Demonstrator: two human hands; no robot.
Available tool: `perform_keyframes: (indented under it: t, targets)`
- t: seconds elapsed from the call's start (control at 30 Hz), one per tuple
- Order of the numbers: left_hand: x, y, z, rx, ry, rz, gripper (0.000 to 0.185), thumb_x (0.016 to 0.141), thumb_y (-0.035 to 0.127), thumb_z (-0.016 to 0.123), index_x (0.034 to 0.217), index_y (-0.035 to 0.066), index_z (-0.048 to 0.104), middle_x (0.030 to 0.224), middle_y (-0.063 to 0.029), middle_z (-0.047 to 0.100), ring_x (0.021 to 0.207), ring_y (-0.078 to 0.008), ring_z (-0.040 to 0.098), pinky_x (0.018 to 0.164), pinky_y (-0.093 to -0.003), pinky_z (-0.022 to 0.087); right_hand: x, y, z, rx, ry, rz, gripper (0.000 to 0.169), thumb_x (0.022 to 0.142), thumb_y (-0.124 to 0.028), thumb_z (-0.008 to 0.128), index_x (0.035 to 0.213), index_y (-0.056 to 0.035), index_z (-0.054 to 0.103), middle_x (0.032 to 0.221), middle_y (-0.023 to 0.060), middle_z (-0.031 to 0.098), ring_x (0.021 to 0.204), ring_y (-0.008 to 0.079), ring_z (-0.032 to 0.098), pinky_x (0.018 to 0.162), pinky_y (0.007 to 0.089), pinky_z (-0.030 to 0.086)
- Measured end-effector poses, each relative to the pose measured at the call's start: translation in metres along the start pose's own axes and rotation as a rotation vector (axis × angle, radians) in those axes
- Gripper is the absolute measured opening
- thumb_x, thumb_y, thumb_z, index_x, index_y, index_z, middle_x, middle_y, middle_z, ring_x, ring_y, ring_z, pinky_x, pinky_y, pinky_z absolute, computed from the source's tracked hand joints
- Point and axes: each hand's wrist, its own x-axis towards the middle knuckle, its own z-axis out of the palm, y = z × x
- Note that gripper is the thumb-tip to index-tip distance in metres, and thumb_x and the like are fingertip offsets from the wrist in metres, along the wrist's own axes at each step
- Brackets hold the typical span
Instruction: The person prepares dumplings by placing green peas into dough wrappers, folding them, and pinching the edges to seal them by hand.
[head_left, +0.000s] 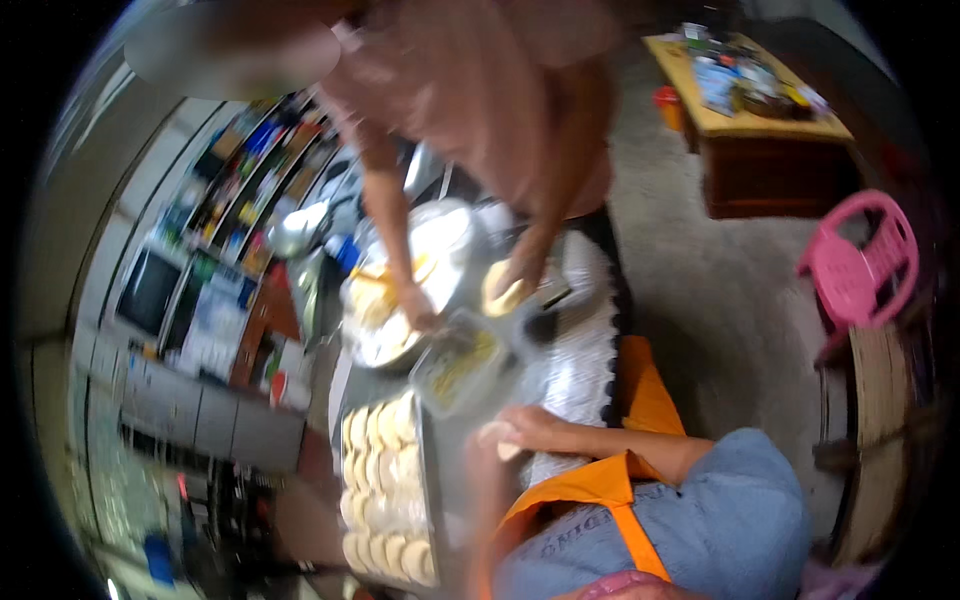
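A small pale piece of dough (508, 442) is in my right hand (534, 427), above the near side of the table. My left hand (486, 459) is a motion blur right beside the dough; whether its fingers grip it cannot be made out. Left of my hands, a tray (429, 487) holds rows of pale half-moon dumplings (379, 469). Just beyond my hands stands a clear plastic container (431, 401) with a yellowish-green filling (469, 364).
Across the table (457, 469), a co-worker in a pink shirt (480, 97) holds a pale dough round (501, 289) and reaches over a large bowl (450, 225). Clear plastic sheeting (577, 367) covers the table's right side. A pink chair (862, 262) and wooden desk (780, 127) stand right.
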Motion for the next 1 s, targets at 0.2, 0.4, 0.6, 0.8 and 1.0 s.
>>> perform_keyframes:
  t: [0.2,0.4,0.6,0.8,1.0]
  targets:
    - [0.003,0.042,0.007,-0.274,0.136,-0.337,0.018,0.090,0.011,0.055,0.101,0.000,0.063,0.088,-0.0020,0.062,0.078,-0.0080,0.054,0.068,-0.0246,0.045,-0.001,0.015,0.007,-0.036,-0.062,0.000,0.030,0.095,-0.031,0.049,0.106,-0.0118,0.069,0.098,0.0179,0.068,0.090,0.0358,0.064,0.077,0.0434,0.049]
    - [-0.001,0.029,-0.014,0.301,-0.108,0.023,0.018,0.091,0.010,0.056,0.105,0.000,0.062,0.087,-0.0005,0.061,0.076,-0.0070,0.052,0.065,-0.0242,0.043,0.006,0.053,0.035,-0.033,-0.009,-0.242,0.027,0.090,-0.028,0.059,0.096,-0.0025,0.062,0.082,0.0209,0.064,0.076,0.0408,0.062,0.067,0.0500,0.046]
    - [0.002,0.014,-0.017,-0.035,-0.211,-0.157,0.020,0.091,0.008,0.057,0.110,0.001,0.061,0.094,-0.0005,0.063,0.080,-0.0068,0.056,0.070,-0.0222,0.045,-0.004,0.017,0.015,-0.073,-0.002,-0.084,0.027,0.094,-0.024,0.052,0.092,0.0005,0.063,0.084,0.0239,0.064,0.080,0.0424,0.062,0.070,0.0510,0.046]
    - [0.027,0.057,-0.007,-0.407,-0.064,-0.451,0.018,0.092,0.009,0.056,0.108,0.002,0.061,0.091,0.0011,0.062,0.077,-0.0062,0.054,0.067,-0.0225,0.044,0.007,0.013,0.006,-0.023,0.045,-0.077,0.026,0.095,-0.027,0.054,0.095,-0.0006,0.058,0.083,0.0233,0.064,0.077,0.0422,0.062,0.068,0.0494,0.047]
    - [0.028,0.021,-0.019,-0.273,-0.125,-0.402,0.023,0.093,0.011,0.056,0.113,0.000,0.058,0.096,-0.0043,0.063,0.078,-0.0100,0.058,0.066,-0.0249,0.049,0.015,0.016,0.014,-0.148,-0.079,-0.124,0.018,0.090,-0.019,0.059,0.094,-0.0012,0.056,0.078,0.0233,0.063,0.074,0.0436,0.062,0.064,0.0507,0.047]
